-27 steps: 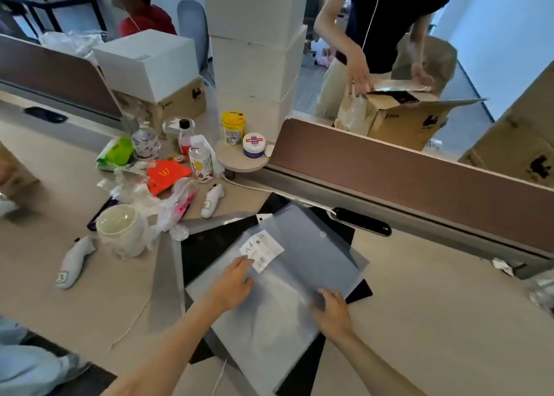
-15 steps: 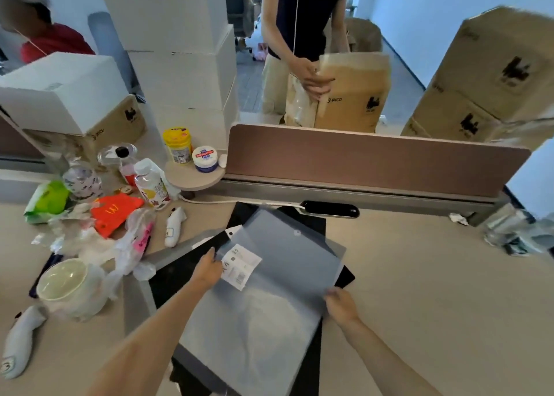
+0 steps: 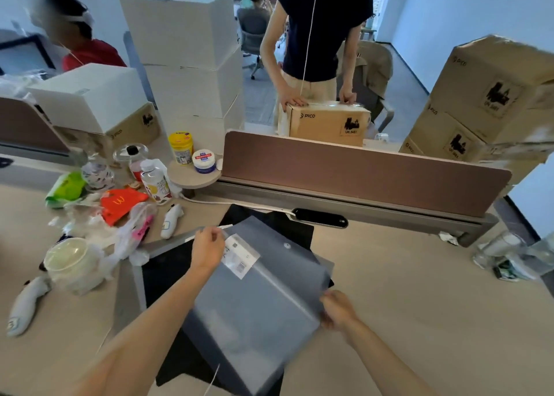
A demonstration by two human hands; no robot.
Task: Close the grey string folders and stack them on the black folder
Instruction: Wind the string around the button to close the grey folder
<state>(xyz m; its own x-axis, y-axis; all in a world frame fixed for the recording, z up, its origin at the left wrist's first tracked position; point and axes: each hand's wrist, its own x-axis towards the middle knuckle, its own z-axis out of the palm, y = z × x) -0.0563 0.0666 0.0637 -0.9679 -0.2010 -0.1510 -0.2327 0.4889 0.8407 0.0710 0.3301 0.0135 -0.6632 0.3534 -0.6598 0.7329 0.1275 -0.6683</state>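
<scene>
1. The grey string folder lies on top of the black folder and covers its middle. Black shows past it at the far edge, on the left side and at the near corner. Whether the grey folder rests flat or is lifted a little, I cannot tell.
2. Its long axis runs from the far end toward the person, slightly skew to the black folder. The flap with the small round button is at the far end.
3. The left hand grips the far-left corner, fingers curled over the edge, just beside the white label. The right hand pinches the right edge in the near half, fingers curled on it.
4. So the folder lies between the two hands, and the button is nearer to the left hand than to the right. In my judgement the left hand is better placed to reach the closure while the right hand steadies the edge.
5. Another grey sheet shows along the left edge of the black folder. I cannot tell if it goes under it. It is probably a further folder.
6. Left of the black folder stand a white bowl and crumpled plastic bags, with a white controller at the far left. Beyond the black folder rises the brown divider. To the right is bare desk.
</scene>
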